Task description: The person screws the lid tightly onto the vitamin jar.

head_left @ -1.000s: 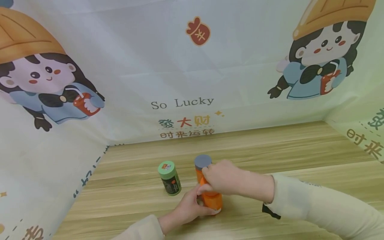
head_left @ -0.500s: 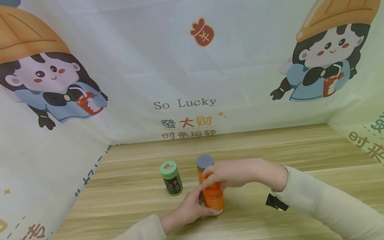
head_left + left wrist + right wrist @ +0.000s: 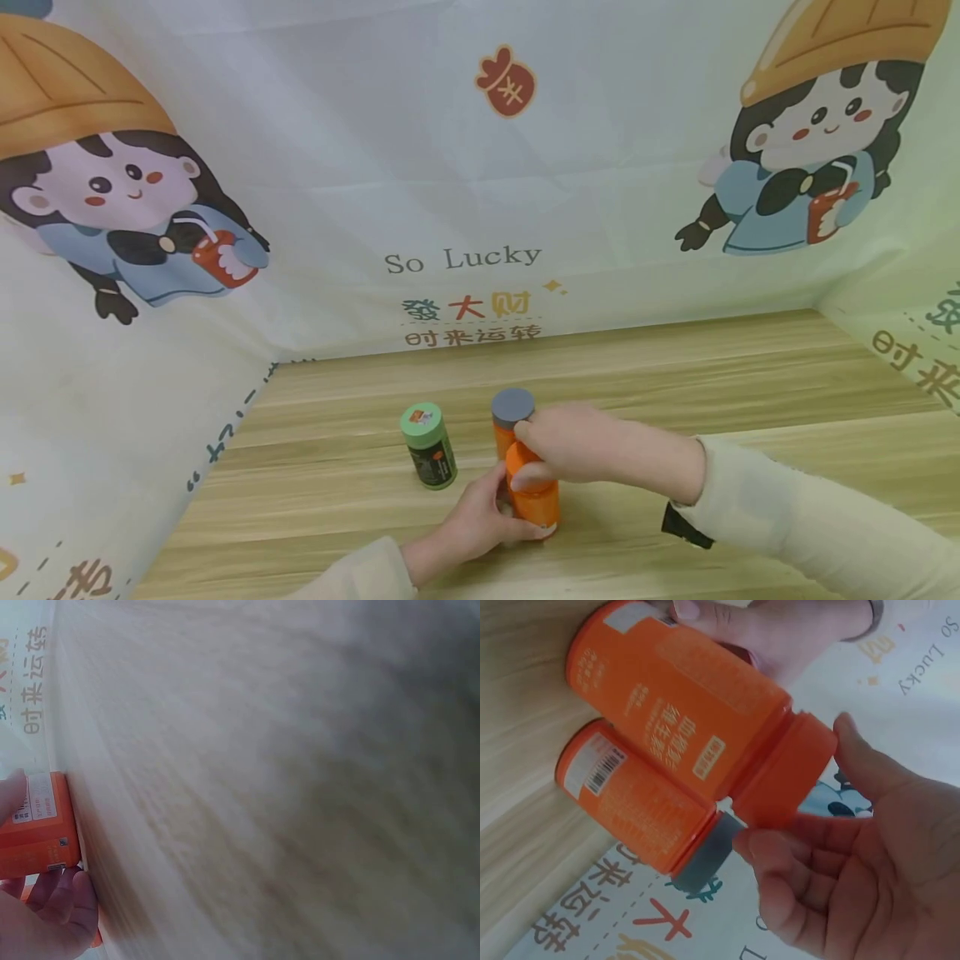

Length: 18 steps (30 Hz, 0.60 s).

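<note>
An orange bottle (image 3: 540, 507) with printed white labels stands on the table. Around its lower body my left hand (image 3: 474, 523) grips, thumb on the near side and fingers on the far side. My right hand (image 3: 573, 443) pinches the bottle's orange cap (image 3: 787, 776) between thumb and fingers; the cap looks still seated on the bottle in the right wrist view. Just behind stands a second orange bottle (image 3: 641, 799) with a grey cap (image 3: 513, 407), partly hidden by the hands. In the left wrist view, the held bottle (image 3: 37, 832) shows at the left edge.
A green-lidded jar (image 3: 428, 446) with a dark label stands upright to the left of the bottles. The wood-grain table (image 3: 675, 375) is bounded at the back and sides by a printed cloth (image 3: 360, 167).
My right hand loosened its fingers over the cap half a second ago, swung, and now pinches the cap again. The left hand keeps its grip; bottle and jar stay in place.
</note>
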Available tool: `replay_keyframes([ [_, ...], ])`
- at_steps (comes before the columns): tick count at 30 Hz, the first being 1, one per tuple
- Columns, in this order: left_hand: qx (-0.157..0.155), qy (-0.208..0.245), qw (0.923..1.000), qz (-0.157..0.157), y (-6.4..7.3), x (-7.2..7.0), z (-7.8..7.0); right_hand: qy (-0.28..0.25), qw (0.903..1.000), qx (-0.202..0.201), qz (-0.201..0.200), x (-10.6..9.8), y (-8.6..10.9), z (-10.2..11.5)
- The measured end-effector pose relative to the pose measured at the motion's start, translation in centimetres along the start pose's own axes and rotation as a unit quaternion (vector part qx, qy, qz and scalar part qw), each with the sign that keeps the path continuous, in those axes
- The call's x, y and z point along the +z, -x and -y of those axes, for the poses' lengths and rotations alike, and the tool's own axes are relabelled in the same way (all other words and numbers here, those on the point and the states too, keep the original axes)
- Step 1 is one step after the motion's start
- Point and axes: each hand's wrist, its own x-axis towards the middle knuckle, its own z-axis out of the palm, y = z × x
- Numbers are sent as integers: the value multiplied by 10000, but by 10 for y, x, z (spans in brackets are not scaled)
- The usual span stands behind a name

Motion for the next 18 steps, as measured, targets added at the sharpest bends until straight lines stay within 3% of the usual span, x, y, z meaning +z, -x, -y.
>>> replay_keyframes([
  [4, 8, 8, 10000, -19, 1, 0, 0, 243, 9989, 183, -366, 5, 0, 3],
  [7, 59, -125, 9999, -32, 1, 0, 0, -203, 9995, 14, -247, 1, 2, -2],
  [10, 133, -273, 9995, -61, 0, 0, 0, -877, 9929, -793, 105, -9, 3, -13],
  [14, 174, -335, 9992, -112, 1, 0, 0, -1016, 9700, -2123, 615, -18, 3, -26],
  [18, 95, -306, 9994, -108, 1, 0, -1, -681, 9592, -2598, 887, -20, 1, -29],
])
